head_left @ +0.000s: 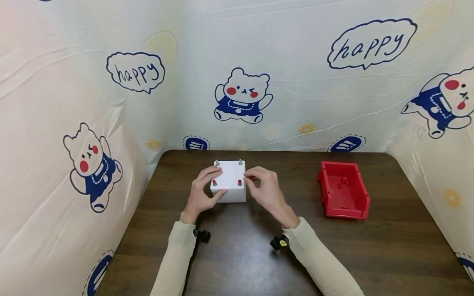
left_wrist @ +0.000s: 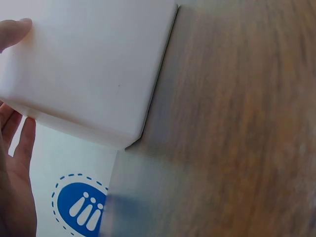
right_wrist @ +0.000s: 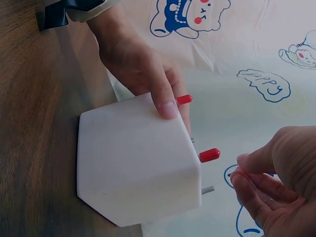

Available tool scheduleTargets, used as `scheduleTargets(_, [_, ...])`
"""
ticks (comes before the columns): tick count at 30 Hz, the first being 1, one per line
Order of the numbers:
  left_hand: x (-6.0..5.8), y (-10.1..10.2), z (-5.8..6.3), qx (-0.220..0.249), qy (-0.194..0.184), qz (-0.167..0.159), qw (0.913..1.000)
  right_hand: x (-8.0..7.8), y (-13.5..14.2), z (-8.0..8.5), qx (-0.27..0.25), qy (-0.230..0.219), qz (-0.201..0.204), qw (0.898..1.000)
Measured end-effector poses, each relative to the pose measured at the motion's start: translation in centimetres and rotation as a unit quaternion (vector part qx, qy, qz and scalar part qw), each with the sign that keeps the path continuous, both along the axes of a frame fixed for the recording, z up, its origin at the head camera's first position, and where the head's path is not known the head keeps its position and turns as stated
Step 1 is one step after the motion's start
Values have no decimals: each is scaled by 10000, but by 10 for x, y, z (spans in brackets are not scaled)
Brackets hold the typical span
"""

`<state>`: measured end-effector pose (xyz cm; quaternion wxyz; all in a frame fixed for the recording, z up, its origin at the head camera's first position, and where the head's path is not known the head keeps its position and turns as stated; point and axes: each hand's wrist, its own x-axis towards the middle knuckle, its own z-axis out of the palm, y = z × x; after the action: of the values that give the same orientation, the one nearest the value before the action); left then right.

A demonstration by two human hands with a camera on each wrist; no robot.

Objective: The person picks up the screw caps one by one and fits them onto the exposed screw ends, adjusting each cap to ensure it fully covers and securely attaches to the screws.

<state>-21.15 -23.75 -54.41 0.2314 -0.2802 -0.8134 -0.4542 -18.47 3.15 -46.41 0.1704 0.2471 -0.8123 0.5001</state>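
A white box [head_left: 232, 195] sits on the table with posts standing from its top face. Red caps cover the two near posts, the right cap [right_wrist: 210, 155] and the left cap [right_wrist: 184, 99]. Both far posts, one a grey metal post [right_wrist: 208, 189], are bare. My left hand [head_left: 200, 193] grips the box's left side, thumb on the front face and fingers reaching over the top. Just right of the near right cap, my right hand [head_left: 267, 189] has thumb and index fingertips brought together; I cannot tell whether something small is between them.
A red open bin [head_left: 346, 211] stands to the right on the brown wooden table [head_left: 237, 263], with a few small red pieces [head_left: 344, 181] inside. Printed cloth [head_left: 296, 107] hangs behind the table and at both sides. A black wrist camera [head_left: 279, 242] sits at the right cuff.
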Motion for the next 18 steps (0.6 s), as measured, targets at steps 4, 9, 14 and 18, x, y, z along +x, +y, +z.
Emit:
scheduleTargets(4, [0,-1,-1,-21,-116,22,9999,0,4,-1,45,50,-73,10000])
scheduleTargets(9, [1,-1,-1,1,-158,32,9999,1,8,-3,89,74,-136,9998])
scheduleTargets(14, [0,0,-1,57,-128,12,9999,0,12,-4,53,20,-186,9998])
scheduleTargets(18, [1,0,-1,41,-182,28,9998,1,15,-4,68,-4,-249,9997])
